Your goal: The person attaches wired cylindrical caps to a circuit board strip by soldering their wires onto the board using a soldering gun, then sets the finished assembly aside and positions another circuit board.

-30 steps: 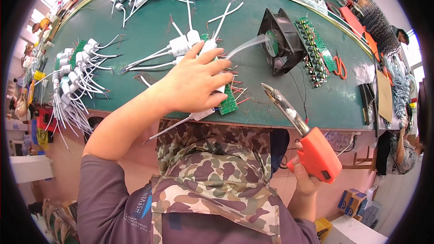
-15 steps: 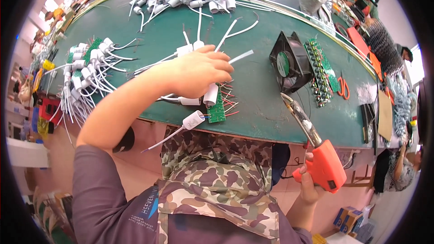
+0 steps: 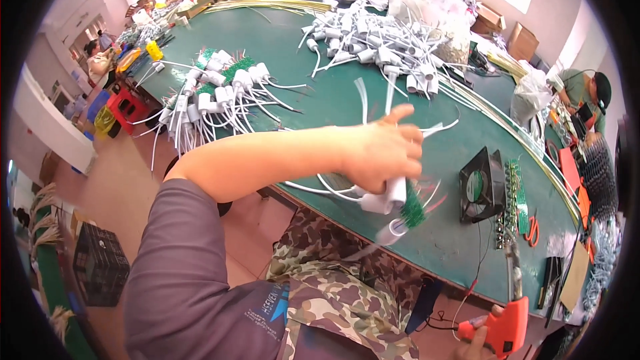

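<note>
My left hand [image 3: 383,153] is closed over a cluster of white cylindrical housings with cables. One white housing [image 3: 396,193] sticks out below its fingers, beside a green circuit board [image 3: 414,208] with thin red and white wires. A lower housing [image 3: 391,232] hangs by the board, its cable blurred. The palm hides how the cluster is gripped. At the lower right, my right hand [image 3: 479,341] is wrapped round the handle of a red soldering gun [image 3: 508,327]. Its metal barrel points up toward the table edge, below a black fan [image 3: 481,185].
A pile of white housings [image 3: 373,43] lies at the back, and a wired cluster [image 3: 220,93] at the left. Right of the fan are a populated board strip [image 3: 511,193] and orange-handled scissors [image 3: 532,231]. Another person [image 3: 580,93] works at the far right.
The view has swung left. My left hand, with the housings and green board moving along, is nearer the fan. The soldering gun sits lower in view, its tip farther from the fan.
</note>
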### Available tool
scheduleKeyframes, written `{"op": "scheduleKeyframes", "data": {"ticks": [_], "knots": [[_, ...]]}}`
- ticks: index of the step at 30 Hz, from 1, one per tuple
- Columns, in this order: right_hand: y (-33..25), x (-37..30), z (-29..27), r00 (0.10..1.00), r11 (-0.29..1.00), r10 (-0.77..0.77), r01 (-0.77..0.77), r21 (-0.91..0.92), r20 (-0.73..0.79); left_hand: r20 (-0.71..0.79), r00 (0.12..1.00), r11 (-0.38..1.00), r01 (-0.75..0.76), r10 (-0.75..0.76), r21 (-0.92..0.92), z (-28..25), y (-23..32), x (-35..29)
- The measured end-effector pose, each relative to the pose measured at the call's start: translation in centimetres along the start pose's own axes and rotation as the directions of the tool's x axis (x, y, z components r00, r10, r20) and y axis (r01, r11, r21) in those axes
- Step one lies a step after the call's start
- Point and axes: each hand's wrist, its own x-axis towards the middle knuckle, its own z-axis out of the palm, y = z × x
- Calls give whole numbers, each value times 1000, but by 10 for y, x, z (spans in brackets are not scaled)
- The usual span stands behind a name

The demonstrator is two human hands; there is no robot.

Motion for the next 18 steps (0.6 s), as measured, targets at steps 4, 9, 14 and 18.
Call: {"op": "scheduleKeyframes", "data": {"ticks": [4, 9, 14, 18], "knots": [[21, 9, -31, 901, 808, -404, 432, -401, 156, -347, 898, 962, 261, -271, -75, -60, -28, -37], [-11, 17, 4, 991, 984, -125, 129, 122, -47, -489, 430, 651, 488, -759, -582, -134, -55, -112], [1, 16, 10, 999, 990, -43, 45, 135, -19, -373, 214, 393, 762, -903, -515, -209, -90, -201], [19, 13, 2, 992, 989, -106, 98, 109, 71, -257, 49, 120, 956, -965, -267, -189, -152, -269]]}}
